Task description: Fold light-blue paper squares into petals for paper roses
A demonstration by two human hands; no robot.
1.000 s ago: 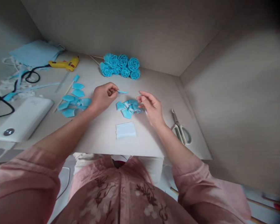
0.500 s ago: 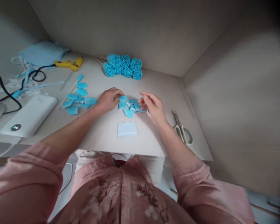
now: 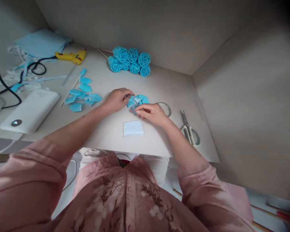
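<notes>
picking through a small heap of pointed blue petals (image 3: 143,99) looks like the step here, and the heap sits on the desk (image 3: 164,85) between the two hands. the left hand (image 3: 117,100) has its fingers bunched narrow at the heap's left edge, and the right hand (image 3: 154,113) has thumb and fingertips close together over the near side. can't tell if either one really has a petal pinched, the fingers hide it.

imo the move is to let one hand steady the heap while the other lifts a single petal by its edge, since overlapping bits this light could drag neighbours along. some show whitish strips, maybe tape, so best not to press there. the tape roll (image 3: 169,109) is just beyond the right hand, and the scissors (image 3: 187,125) lie further right.
</notes>
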